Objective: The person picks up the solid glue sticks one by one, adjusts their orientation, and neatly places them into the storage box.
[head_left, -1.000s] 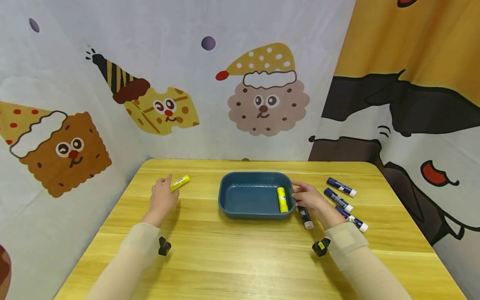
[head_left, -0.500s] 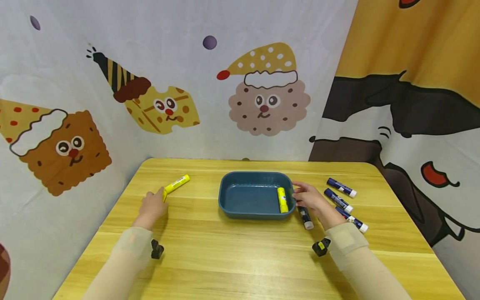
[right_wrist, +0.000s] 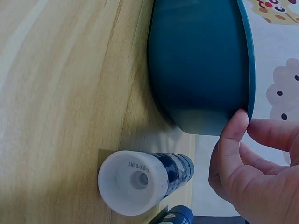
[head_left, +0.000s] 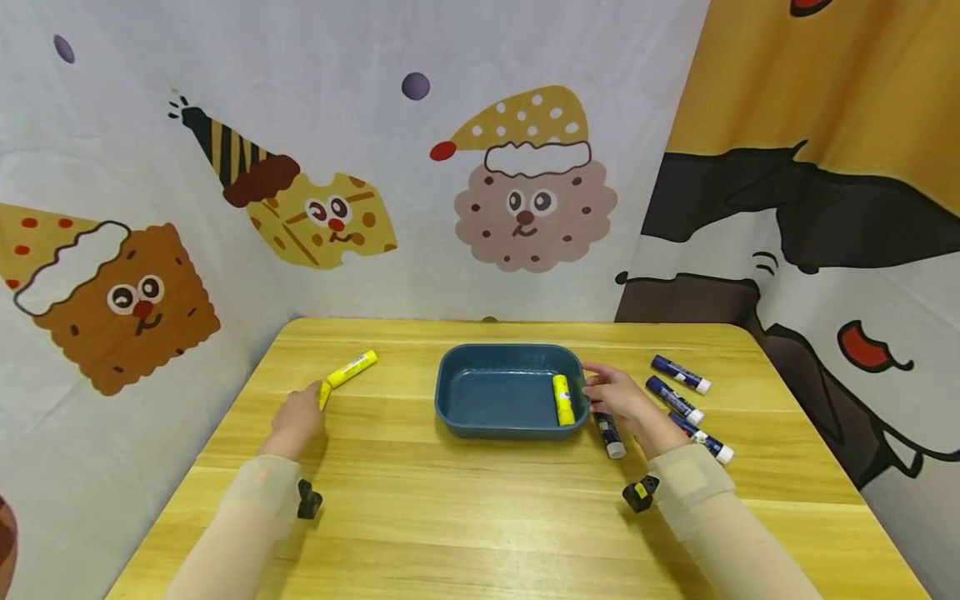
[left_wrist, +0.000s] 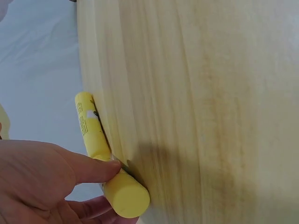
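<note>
nook with cartoon curtains point(head_left: 427, 250), wooden table point(head_left: 450, 517)

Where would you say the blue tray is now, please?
In the head view, the blue tray sits centrally on the far half of the wooden table, its right end pinched by the right hand, beside a dark blue tube.

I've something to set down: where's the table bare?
Table is bare before the tray, between the sleeves, and left of it up to two yellow tubes. Crowded: right of it, four blue tubes and the right hand.
</note>
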{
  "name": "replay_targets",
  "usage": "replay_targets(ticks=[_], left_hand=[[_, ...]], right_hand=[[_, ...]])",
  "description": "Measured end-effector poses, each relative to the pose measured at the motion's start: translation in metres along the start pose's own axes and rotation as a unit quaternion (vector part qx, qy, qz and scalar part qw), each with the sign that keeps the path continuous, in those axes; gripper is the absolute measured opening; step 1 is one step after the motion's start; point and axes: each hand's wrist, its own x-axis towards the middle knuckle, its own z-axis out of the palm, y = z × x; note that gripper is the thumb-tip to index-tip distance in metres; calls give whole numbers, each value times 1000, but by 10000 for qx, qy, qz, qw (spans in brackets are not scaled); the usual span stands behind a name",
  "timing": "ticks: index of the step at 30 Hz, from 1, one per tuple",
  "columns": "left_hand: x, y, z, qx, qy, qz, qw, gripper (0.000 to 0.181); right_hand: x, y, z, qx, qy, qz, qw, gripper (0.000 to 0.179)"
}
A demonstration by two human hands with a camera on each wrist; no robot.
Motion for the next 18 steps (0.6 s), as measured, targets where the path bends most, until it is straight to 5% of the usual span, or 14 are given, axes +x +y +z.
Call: replay_targets(ticks=[10, 18], left_hand=[[0, 1, -13, -380, 449, 305, 9978, 62], [-5, 33, -27, -1296, 650, 518, 9881, 71]], right_hand=[[3, 4, -2, 41, -23, -39, 10000, 55], [3, 3, -2, 19, -8, -2, 10000, 55]])
